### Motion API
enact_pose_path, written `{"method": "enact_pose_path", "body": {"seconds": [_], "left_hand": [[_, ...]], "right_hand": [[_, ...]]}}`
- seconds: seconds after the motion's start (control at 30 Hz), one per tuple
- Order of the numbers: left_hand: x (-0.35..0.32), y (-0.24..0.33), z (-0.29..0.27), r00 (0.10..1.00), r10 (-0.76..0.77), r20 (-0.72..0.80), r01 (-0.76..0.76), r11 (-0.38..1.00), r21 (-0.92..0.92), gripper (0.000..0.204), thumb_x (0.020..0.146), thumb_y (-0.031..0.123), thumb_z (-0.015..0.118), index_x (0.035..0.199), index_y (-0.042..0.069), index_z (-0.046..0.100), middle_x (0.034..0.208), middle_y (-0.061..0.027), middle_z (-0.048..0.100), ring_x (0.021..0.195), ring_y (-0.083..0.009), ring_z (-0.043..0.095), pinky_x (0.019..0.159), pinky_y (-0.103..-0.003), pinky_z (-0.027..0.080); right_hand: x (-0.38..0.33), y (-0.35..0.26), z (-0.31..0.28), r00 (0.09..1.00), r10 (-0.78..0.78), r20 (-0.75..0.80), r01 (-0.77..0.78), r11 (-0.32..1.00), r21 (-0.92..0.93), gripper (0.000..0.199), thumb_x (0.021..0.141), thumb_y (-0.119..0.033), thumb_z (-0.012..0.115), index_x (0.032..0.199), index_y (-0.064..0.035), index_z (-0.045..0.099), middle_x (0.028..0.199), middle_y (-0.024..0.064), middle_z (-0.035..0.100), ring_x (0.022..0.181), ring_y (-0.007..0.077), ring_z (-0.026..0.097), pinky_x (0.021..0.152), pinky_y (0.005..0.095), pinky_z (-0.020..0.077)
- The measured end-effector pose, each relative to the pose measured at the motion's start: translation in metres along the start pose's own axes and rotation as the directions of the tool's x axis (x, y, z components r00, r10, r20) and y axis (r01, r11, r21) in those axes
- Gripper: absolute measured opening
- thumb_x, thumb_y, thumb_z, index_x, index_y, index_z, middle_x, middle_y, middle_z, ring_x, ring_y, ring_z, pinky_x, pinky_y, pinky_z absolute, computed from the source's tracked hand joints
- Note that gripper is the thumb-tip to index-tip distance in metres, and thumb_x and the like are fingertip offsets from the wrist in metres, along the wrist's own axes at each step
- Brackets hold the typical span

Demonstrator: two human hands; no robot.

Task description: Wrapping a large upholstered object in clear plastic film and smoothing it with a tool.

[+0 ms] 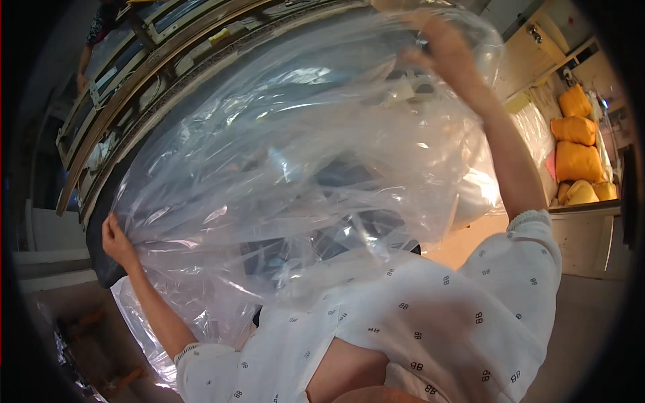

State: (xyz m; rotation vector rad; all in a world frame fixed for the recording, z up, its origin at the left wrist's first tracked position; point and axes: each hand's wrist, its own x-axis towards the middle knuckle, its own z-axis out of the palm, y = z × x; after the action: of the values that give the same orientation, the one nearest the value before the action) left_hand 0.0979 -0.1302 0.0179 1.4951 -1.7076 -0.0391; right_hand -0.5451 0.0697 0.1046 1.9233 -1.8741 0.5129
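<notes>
Bag: clear plastic bag (302, 154), thin, glossy and much creased, stretched wide between both raised hands; it billows into a rounded, bulging shape and fills the middle of the view.
Bag surface: white glints run along the folds; dark shapes show through it, blurred by the film.
Left hand: left hand (117, 242) at the bag's lower left edge, fingers closed on a pinch of the film, which gathers into tight wrinkles there.
Right hand: right hand (447, 47) at the bag's upper right edge, arm stretched up; fingers curl onto the film, though whether they are fully closed on it cannot be told.
Sleeves: white shirt (430, 322) of soft cloth with small dark printed marks and ribbed cuffs, below the bag.
Dark pad: dark matte slab (107, 269) with a rounded corner, behind the bag's lower left, just beside the left hand.
Frames: long wooden frames (134, 87) with straight rails, bent by the lens, stacked in a row above and left of the bag.
Sacks: plump orange-yellow sacks (578, 148), soft and rounded, piled well to the right of the bag.
Cabinet: pale flat-panelled cabinet (537, 47) above right of the bag, next to the sacks.
</notes>
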Motion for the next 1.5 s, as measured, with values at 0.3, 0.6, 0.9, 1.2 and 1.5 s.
{"method": "enact_pose_path", "body": {"seconds": [0.3,0.6,0.9,1.2,1.5], "left_hand": [[0.001,-0.07,-0.041,0.991,-0.033,0.127,0.006,0.978,0.206,0.029,0.089,0.027,0.052,0.096,0.002,0.062,0.089,-0.0105,0.065,0.077,-0.0204,0.061,0.071,-0.028,0.045],[0.007,-0.074,-0.02,0.996,-0.08,-0.04,0.088,0.957,0.278,0.03,0.089,0.031,0.05,0.1,0.006,0.063,0.092,-0.0075,0.066,0.084,-0.0192,0.061,0.075,-0.028,0.045],[0.005,-0.09,-0.058,0.969,-0.142,-0.203,0.175,0.972,0.156,0.032,0.089,0.027,0.052,0.103,0.0,0.063,0.1,-0.0113,0.064,0.091,-0.0204,0.059,0.081,-0.028,0.044],[-0.051,-0.1,-0.151,0.938,-0.304,-0.167,0.302,0.953,-0.041,0.031,0.09,0.023,0.052,0.107,-0.002,0.06,0.105,-0.0085,0.061,0.095,-0.0154,0.055,0.086,-0.026,0.042],[-0.095,-0.09,-0.117,0.822,-0.569,-0.028,0.511,0.758,-0.405,0.036,0.089,0.029,0.054,0.11,-0.001,0.057,0.109,-0.0072,0.055,0.1,-0.0157,0.049,0.087,-0.027,0.038]], "right_hand": [[-0.012,0.001,0.061,0.932,0.289,0.22,-0.343,0.898,0.276,0.04,0.077,-0.031,0.065,0.107,-0.0078,0.053,0.105,0.011,0.05,0.094,0.0276,0.051,0.077,0.0356,0.0421],[0.036,0.03,0.095,0.964,0.211,0.164,-0.267,0.747,0.609,0.025,0.082,-0.028,0.06,0.09,-0.0042,0.06,0.077,0.0,0.052,0.071,0.0104,0.05,0.062,0.0254,0.039],[0.049,0.007,0.129,0.895,0.306,0.324,-0.402,0.869,0.288,0.028,0.078,-0.037,0.058,0.07,-0.0104,0.06,0.06,0.0064,0.056,0.06,0.0227,0.055,0.057,0.0346,0.042],[0.049,-0.003,0.139,0.959,0.222,0.178,-0.258,0.942,0.214,0.027,0.08,-0.036,0.059,0.075,-0.0091,0.056,0.064,0.006,0.05,0.058,0.0231,0.048,0.055,0.0332,0.0389],[0.084,0.024,0.165,0.837,-0.433,-0.334,0.547,0.683,0.485,0.007,0.085,-0.016,0.056,0.087,-0.01,0.054,0.072,-0.0015,0.055,0.065,0.0057,0.052,0.058,0.0214,0.042]]}}
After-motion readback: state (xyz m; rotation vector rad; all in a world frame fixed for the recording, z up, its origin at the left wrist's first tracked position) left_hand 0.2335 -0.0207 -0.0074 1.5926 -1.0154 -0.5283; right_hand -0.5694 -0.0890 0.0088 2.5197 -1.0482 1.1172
